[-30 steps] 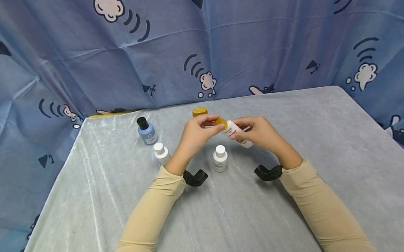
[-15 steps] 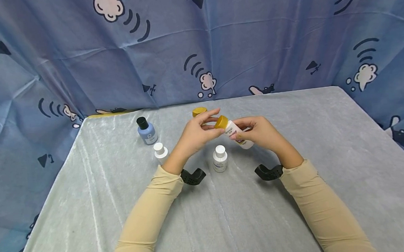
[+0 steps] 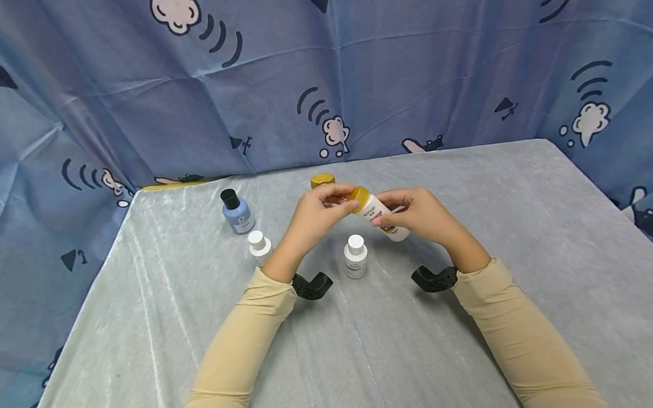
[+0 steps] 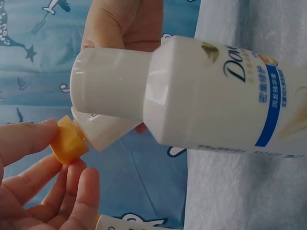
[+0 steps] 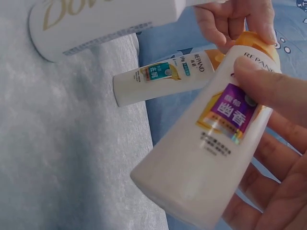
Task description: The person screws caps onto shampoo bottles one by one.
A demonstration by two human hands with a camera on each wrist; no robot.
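Note:
In the head view my right hand [image 3: 423,217] grips a white shampoo bottle [image 3: 376,211], which is tilted with its yellow cap [image 3: 360,197] up and to the left. Thumb and fingers lie round its body, and a purple label shows on the shampoo bottle [image 5: 192,158] in the right wrist view. My left hand [image 3: 317,219] pinches the cap between thumb and fingers; the left wrist view shows the thumb against the yellow cap [image 4: 68,141]. The cap sits on the bottle's neck end. Both hands are raised above the table.
A white Dove bottle [image 3: 355,259] stands upright between the forearms. Behind my left hand is another yellow-capped bottle [image 3: 322,180], partly hidden. To the left stand a blue black-capped bottle [image 3: 238,215] and a white bottle [image 3: 260,245]. A patterned curtain [image 3: 409,86] hangs behind the table.
Half a second ago my left fingers were spread and loosened around the cap; now they have closed on it again. My right hand and the bottle stay nearly still.

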